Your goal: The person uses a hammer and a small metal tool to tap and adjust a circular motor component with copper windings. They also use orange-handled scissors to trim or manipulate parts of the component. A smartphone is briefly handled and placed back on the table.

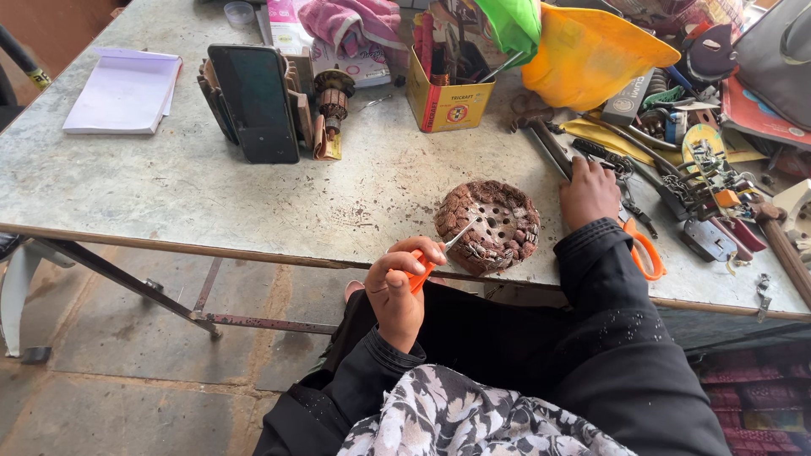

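Observation:
My left hand [399, 283] holds small orange-handled scissors [439, 253], and their blades point at a round brown wound motor coil [490, 224] lying near the front edge of the worn grey table [253, 194]. My right hand [589, 192] rests palm down on the table just right of the coil, its fingers reaching into a pile of tools. Just right of that wrist lies a second orange-handled tool [646, 253]. Both arms wear black sleeves.
A dark phone [255, 101] stands propped at the back beside a motor armature [334, 101]. A notepad [125, 91] lies far left. A yellow box of tools [446, 93], a yellow bag [591, 55] and a tool clutter [710, 177] fill the right.

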